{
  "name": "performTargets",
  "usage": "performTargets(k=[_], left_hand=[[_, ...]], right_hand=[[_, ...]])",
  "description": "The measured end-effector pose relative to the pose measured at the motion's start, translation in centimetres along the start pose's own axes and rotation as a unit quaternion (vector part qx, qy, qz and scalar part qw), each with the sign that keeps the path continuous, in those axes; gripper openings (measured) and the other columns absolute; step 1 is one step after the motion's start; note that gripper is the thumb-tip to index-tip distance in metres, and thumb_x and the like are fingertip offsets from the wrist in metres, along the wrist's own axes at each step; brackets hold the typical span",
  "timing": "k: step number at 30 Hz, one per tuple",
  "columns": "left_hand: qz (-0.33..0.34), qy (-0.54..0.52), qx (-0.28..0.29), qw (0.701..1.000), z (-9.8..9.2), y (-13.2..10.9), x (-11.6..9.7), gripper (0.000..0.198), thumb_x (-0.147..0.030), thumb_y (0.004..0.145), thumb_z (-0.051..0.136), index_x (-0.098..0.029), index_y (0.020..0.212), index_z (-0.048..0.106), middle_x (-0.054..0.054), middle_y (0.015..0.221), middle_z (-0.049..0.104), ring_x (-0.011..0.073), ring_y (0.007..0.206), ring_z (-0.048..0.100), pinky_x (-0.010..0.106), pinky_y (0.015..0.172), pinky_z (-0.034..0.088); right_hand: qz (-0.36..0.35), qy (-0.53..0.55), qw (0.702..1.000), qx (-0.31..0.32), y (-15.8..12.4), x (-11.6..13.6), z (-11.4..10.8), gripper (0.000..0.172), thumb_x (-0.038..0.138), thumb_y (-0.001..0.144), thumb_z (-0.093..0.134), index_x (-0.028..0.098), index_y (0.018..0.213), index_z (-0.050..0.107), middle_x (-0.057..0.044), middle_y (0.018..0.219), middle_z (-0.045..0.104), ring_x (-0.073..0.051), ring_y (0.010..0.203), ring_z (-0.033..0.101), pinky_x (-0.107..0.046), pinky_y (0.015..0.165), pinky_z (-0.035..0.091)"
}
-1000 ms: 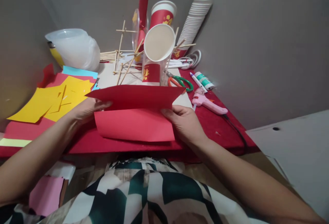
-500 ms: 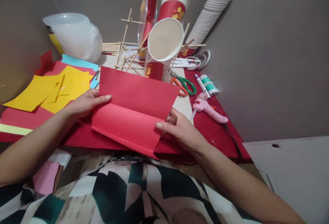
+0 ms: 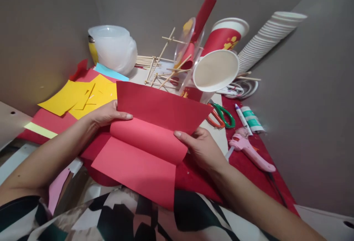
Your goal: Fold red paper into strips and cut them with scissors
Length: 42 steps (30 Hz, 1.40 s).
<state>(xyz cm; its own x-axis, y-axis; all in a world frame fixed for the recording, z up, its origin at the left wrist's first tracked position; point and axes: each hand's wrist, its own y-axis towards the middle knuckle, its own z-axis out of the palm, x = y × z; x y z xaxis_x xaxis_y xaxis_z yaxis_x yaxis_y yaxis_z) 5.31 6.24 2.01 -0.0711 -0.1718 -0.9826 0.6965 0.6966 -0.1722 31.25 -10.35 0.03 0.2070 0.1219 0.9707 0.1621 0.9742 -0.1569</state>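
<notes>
I pinch the red paper (image 3: 149, 136) with my left hand (image 3: 109, 114) and right hand (image 3: 204, 147), over the front of the table (image 3: 197, 176), maybe so it won't spring flat. Its bent middle runs long from hand to hand; its far side points up and away, its near side toward my lap (image 3: 118, 213).

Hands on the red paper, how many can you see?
2. The left hand holds the red paper at its left side, and the right hand holds it at its right side. Some fingers are hidden, but no other hand shows.
</notes>
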Motion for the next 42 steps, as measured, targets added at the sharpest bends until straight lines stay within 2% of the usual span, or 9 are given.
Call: performTargets(k=[7,14,19,25,30,32,34,38,42], left_hand=[[-0.040,0.001,-0.010,0.999,-2.4,0.3,-0.1,0.021,-0.030,0.064,0.091,-0.019,0.080,0.082,0.005,0.077,0.079,0.0162,0.065,0.071,0.025,0.064,0.058],[-0.087,-0.016,-0.054,0.995,-1.4,0.8,-1.5,0.020,-0.026,0.052,0.090,-0.020,0.068,0.080,0.003,0.067,0.075,0.0129,0.054,0.065,0.022,0.053,0.054],[-0.102,0.005,-0.054,0.993,-1.1,0.8,-1.6,0.026,-0.023,0.056,0.087,-0.019,0.080,0.081,0.005,0.081,0.079,0.0170,0.067,0.072,0.028,0.067,0.060],[0.049,0.072,-0.106,0.991,-3.0,0.8,-1.4,0.031,-0.013,0.075,0.069,-0.018,0.104,0.077,0.004,0.108,0.079,0.0254,0.107,0.074,0.044,0.102,0.055],[0.162,0.199,-0.143,0.956,-1.4,-0.9,-2.5,0.034,-0.041,0.095,0.067,-0.019,0.121,0.073,0.002,0.120,0.076,0.0228,0.117,0.068,0.039,0.108,0.051],[0.221,0.308,-0.109,0.919,0.3,-1.7,-2.6,0.041,-0.047,0.098,0.061,-0.019,0.125,0.072,0.006,0.129,0.074,0.0250,0.125,0.065,0.041,0.115,0.046],[0.247,0.436,-0.015,0.865,2.0,-2.3,-2.2,0.049,-0.050,0.102,0.052,-0.020,0.137,0.067,0.009,0.146,0.064,0.0282,0.140,0.054,0.046,0.124,0.035],[0.173,0.570,0.163,0.787,4.1,-2.7,-0.9,0.061,-0.054,0.105,0.041,-0.024,0.158,0.044,0.008,0.168,0.036,0.0289,0.157,0.029,0.051,0.129,0.020],[0.138,0.615,0.196,0.751,4.5,-2.5,0.4,0.064,-0.054,0.107,0.035,-0.021,0.162,0.036,0.010,0.173,0.022,0.0299,0.160,0.018,0.051,0.130,0.017]], right_hand=[[-0.022,-0.061,0.998,-0.001,0.8,0.0,0.5,0.025,0.040,0.069,0.088,0.027,0.091,0.085,-0.005,0.097,0.083,-0.024,0.088,0.077,-0.038,0.079,0.063],[-0.125,-0.135,0.982,-0.051,1.4,0.0,-0.4,0.015,0.036,0.073,0.083,0.030,0.087,0.086,-0.003,0.095,0.083,-0.023,0.092,0.076,-0.037,0.085,0.061],[-0.096,-0.118,0.986,-0.070,1.8,-0.6,-0.6,0.013,0.031,0.073,0.081,0.032,0.085,0.085,0.000,0.091,0.083,-0.021,0.086,0.077,-0.037,0.082,0.062],[-0.057,-0.121,0.989,-0.064,1.3,-0.7,-0.8,0.016,0.030,0.072,0.078,0.029,0.087,0.085,-0.002,0.089,0.082,-0.021,0.082,0.075,-0.036,0.076,0.062],[-0.120,-0.178,0.976,-0.037,1.0,-0.8,-1.3,0.023,0.027,0.078,0.068,0.029,0.094,0.085,-0.002,0.099,0.082,-0.021,0.088,0.075,-0.036,0.078,0.060],[-0.169,-0.220,0.961,-0.019,1.3,-1.0,-1.7,0.028,0.023,0.080,0.063,0.027,0.097,0.085,-0.003,0.105,0.081,-0.022,0.098,0.074,-0.038,0.089,0.059],[-0.203,-0.271,0.941,-0.007,1.7,-1.3,-2.1,0.033,0.020,0.082,0.058,0.026,0.102,0.084,-0.005,0.109,0.081,-0.023,0.105,0.073,-0.041,0.097,0.056],[-0.244,-0.373,0.895,0.007,2.2,-1.6,-3.1,0.044,0.015,0.086,0.050,0.023,0.118,0.079,-0.008,0.122,0.077,-0.024,0.114,0.071,-0.045,0.104,0.054],[-0.302,-0.465,0.832,-0.009,1.0,-0.8,-3.8,0.053,0.008,0.084,0.047,0.019,0.131,0.071,-0.013,0.131,0.073,-0.027,0.122,0.068,-0.048,0.108,0.052]])
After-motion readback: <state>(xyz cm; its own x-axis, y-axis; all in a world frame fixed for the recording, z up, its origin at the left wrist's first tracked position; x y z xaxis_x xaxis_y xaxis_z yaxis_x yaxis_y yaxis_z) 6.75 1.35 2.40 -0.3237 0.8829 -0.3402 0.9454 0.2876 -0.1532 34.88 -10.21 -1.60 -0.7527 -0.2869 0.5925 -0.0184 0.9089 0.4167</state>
